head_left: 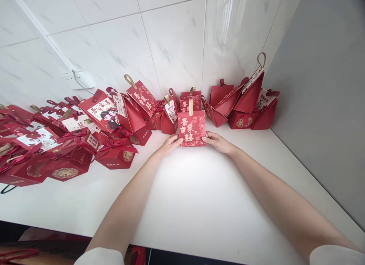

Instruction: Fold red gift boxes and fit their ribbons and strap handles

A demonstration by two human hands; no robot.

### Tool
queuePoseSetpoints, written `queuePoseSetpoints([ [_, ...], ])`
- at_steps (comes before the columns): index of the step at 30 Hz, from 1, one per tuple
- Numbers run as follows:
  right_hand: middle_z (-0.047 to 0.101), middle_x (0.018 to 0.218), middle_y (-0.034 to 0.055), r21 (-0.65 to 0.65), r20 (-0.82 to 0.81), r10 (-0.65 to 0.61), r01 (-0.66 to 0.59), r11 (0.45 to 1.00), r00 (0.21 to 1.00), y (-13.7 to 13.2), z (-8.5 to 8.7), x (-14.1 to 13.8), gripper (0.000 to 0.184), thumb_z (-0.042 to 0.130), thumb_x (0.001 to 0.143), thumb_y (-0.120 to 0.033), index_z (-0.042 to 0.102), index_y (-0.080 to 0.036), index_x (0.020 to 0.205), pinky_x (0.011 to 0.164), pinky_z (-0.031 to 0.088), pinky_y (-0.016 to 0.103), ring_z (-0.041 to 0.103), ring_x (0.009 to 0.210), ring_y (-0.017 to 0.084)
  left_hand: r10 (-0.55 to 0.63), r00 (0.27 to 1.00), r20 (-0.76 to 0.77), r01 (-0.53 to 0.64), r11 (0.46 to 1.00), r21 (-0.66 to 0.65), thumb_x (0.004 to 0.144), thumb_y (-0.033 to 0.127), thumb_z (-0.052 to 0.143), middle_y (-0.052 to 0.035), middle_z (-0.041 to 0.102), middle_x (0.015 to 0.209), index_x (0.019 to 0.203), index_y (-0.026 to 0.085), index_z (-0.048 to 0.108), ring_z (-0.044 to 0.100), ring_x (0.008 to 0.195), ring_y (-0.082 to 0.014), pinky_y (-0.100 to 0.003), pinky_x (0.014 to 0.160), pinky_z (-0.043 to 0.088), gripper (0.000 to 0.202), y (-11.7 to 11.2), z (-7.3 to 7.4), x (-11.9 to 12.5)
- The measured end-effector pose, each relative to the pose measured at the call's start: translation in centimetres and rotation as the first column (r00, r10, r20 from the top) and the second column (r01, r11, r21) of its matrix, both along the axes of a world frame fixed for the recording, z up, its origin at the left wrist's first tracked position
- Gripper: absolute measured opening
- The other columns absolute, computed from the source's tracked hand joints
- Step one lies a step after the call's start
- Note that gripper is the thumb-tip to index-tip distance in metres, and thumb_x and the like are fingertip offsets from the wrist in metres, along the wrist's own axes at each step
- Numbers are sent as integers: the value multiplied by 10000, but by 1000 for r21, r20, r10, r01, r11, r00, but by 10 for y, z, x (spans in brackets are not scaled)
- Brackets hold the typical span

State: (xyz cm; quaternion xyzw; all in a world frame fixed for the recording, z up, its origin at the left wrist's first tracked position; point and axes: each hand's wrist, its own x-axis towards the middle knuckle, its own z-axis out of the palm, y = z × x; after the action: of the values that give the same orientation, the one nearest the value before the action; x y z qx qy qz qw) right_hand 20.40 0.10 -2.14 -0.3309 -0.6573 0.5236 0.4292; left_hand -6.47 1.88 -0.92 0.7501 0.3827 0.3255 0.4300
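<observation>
A small red gift box (192,129) with gold characters and a tan strap handle stands on the white table (199,204), far ahead of me. My left hand (170,144) grips its lower left edge, fingers closed against the side. My right hand (218,142) pinches its lower right edge. Both arms reach straight out across the tabletop.
Several red gift boxes (102,116) with ribbons and labels lie heaped along the left and back. Another cluster of red boxes (245,105) sits in the back right corner. White tiled wall (176,40) behind, grey wall (322,86) on the right. A wall socket (82,79) is at left.
</observation>
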Motion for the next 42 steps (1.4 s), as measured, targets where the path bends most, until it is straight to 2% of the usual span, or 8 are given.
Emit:
queuePoseSetpoints([
  [3,667,1001,46,-30,-24,-35,35,999,999,-2,1,-5,425,614,795,-621,640,-200,849,987,411,405,583,998,237,19,994,109,-12,998,-60,890,534,492,-94,599,1279,1254,163,579,522,1218,-248,-386,1072,380,527,-1,0,4],
  [11,675,1076,45,-26,-61,-3,1,1000,998,-2,3,-10,449,602,789,-647,666,-219,908,1006,407,395,592,1028,243,36,998,56,-35,999,-19,897,542,469,-79,627,1233,1220,164,595,546,1174,-232,-368,1054,396,513,1,-2,3],
  [21,596,817,25,66,28,-158,155,986,987,-3,2,-3,486,565,799,-666,508,-208,645,834,452,339,557,827,195,132,991,-8,-131,988,80,917,523,415,-71,663,1106,1096,167,619,596,1036,-209,-352,960,459,448,1,-3,2],
  [26,478,663,-19,127,16,-338,334,934,941,-3,-5,-3,503,599,766,-667,359,-238,660,634,410,300,466,643,160,301,953,-26,-290,935,204,881,276,473,-85,629,1138,1173,177,561,598,999,-192,-353,919,474,320,2,-8,5],
  [31,414,586,-27,383,163,-496,409,829,853,-10,-5,-9,464,514,857,-604,343,-235,633,561,343,289,382,557,141,459,852,-252,-316,835,451,799,81,419,-94,573,1260,1329,245,491,570,1132,-265,-421,994,441,560,-10,-2,11],
  [33,404,584,-19,487,179,-576,437,756,797,-14,-1,-10,430,435,917,-546,345,-236,632,571,341,299,372,550,146,378,853,-360,-204,876,437,767,112,506,-117,485,1385,1462,235,316,499,1247,-311,-446,1042,413,731,-13,1,13],
  [37,455,630,14,642,220,-674,416,644,705,-22,7,-11,369,370,958,-463,367,-240,664,629,360,318,423,589,171,30,885,-466,141,935,327,759,310,650,-141,208,1571,1526,176,89,222,1448,-315,-448,1182,245,959,-12,2,15],
  [42,542,706,22,620,450,-496,140,772,743,-26,10,-14,305,339,974,-449,421,-238,769,628,370,300,494,624,180,66,901,-429,82,944,318,651,620,713,-171,142,1583,1523,163,63,147,1465,-344,-473,1185,213,1180,-14,4,18],
])
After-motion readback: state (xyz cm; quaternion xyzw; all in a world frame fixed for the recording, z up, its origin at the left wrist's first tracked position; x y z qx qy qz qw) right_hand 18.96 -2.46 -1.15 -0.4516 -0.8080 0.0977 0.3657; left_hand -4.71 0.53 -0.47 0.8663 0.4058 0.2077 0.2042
